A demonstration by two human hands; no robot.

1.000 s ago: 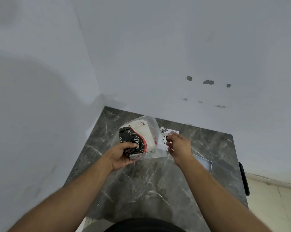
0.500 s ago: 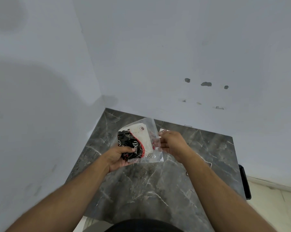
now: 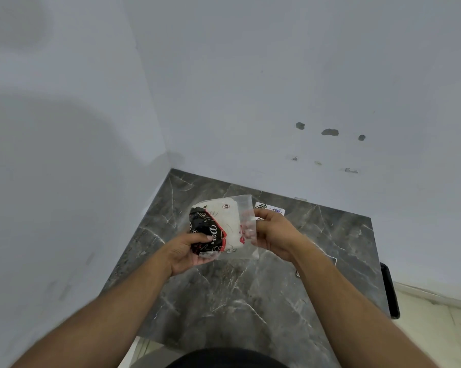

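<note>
A clear plastic bag [image 3: 246, 251] is held above the dark marble table [image 3: 237, 296]. Inside it lies a folded black, white and red printed cloth [image 3: 218, 227]. My left hand [image 3: 187, 251] grips the bag's lower left end, thumb on top over the black part. My right hand [image 3: 273, 235] pinches the bag's right edge, with fingertips showing through the plastic.
A white printed card [image 3: 270, 208] lies on the table behind my right hand. A dark flat object [image 3: 390, 290] hangs at the table's right edge. Walls close in on the left and behind; the table sits in the corner.
My right hand moved left from the card on the table to the bag's right edge and now pinches it. The left hand keeps its grip.
</note>
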